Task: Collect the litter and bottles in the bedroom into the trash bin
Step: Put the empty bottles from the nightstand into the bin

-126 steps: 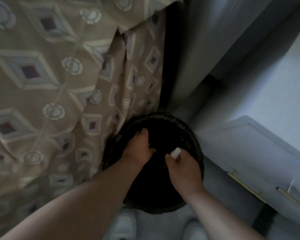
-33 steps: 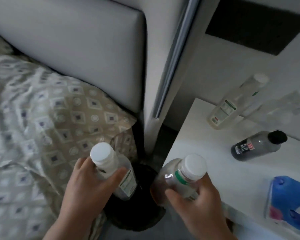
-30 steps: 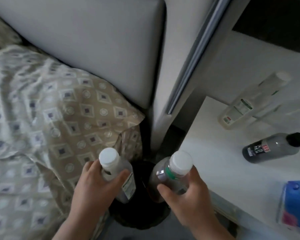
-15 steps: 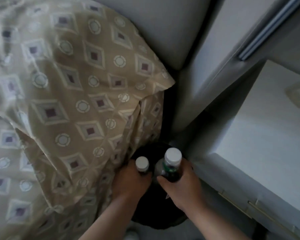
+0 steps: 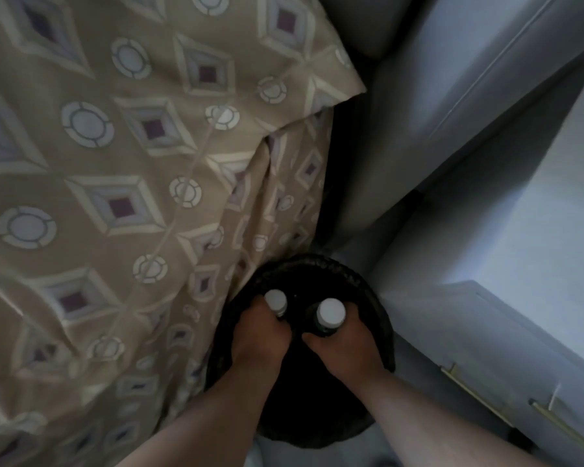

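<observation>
A round black trash bin (image 5: 358, 281) lined with a dark bag stands on the floor between the bed and the nightstand. My left hand (image 5: 258, 335) is shut on a bottle with a white cap (image 5: 275, 301), held upright inside the bin's mouth. My right hand (image 5: 344, 348) is shut on a second, wider white-capped bottle (image 5: 331, 313), also upright over the bin. Both bottle bodies are mostly hidden by my fingers and the dark bin.
A tan bedspread with diamond and circle patterns (image 5: 132, 183) hangs at the left and touches the bin. The grey headboard panel (image 5: 452, 96) rises behind. A pale nightstand (image 5: 536, 257) with brass drawer handles (image 5: 476, 396) stands at the right.
Both hands have carried the bottles from beside the nightstand down into the bin's mouth. My view has tipped down, so the bottles lying on the nightstand are out of sight.
</observation>
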A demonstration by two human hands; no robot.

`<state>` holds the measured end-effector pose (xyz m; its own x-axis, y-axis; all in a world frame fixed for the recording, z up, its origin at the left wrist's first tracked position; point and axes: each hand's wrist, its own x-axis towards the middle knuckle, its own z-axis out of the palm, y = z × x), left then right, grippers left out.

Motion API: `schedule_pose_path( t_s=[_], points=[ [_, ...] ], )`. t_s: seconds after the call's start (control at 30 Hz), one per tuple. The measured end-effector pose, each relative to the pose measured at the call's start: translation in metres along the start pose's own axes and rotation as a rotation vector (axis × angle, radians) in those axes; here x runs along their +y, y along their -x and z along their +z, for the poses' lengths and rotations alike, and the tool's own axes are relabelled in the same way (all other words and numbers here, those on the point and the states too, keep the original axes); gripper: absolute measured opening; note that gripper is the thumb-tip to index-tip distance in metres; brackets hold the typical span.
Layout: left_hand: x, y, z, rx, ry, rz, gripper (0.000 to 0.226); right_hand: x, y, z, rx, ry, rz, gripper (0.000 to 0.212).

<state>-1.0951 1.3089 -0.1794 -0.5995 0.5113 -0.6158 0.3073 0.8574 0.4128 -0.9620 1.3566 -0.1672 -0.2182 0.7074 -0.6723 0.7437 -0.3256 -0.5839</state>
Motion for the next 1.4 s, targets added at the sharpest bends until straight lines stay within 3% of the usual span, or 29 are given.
schedule_pose_path(
  t_s=[0.27,0.37,0.57,0.7,0.8,0.93,1.1,1.27,1.4],
  points=[
    [0.003,-0.016,0.009,0.016,0.066,-0.075,0.031,0.006,-0.020,0.007,-0.008,-0.008,0.035,0.068],
    [0.003,-0.017,0.008,0.021,0.067,-0.078,0.030,0.001,-0.024,0.007,-0.003,-0.032,0.041,0.062],
    [0.004,0.002,-0.010,0.108,0.124,-0.015,0.026,-0.012,-0.013,-0.003,-0.058,-0.062,0.019,0.059],
    [0.016,0.031,-0.031,0.067,0.201,0.017,0.024,-0.032,0.005,-0.025,-0.072,-0.073,0.012,0.061],
    [0.038,0.059,-0.053,0.029,0.342,0.027,0.030,-0.051,0.027,-0.043,-0.072,-0.055,-0.021,0.053],
    [0.079,0.095,-0.091,-0.014,0.701,0.009,0.011,-0.075,0.069,-0.074,-0.077,-0.133,-0.059,0.047],
    [0.141,0.147,-0.131,-0.021,0.912,0.109,0.018,-0.098,0.133,-0.141,-0.070,-0.292,-0.118,0.015],
    [0.207,0.184,-0.139,-0.073,0.994,0.223,0.026,-0.104,0.189,-0.210,0.187,-0.368,-0.288,0.024],
    [0.259,0.210,-0.128,-0.123,0.960,0.355,0.024,-0.096,0.207,-0.268,0.410,-0.459,-0.359,0.018]
  ],
)
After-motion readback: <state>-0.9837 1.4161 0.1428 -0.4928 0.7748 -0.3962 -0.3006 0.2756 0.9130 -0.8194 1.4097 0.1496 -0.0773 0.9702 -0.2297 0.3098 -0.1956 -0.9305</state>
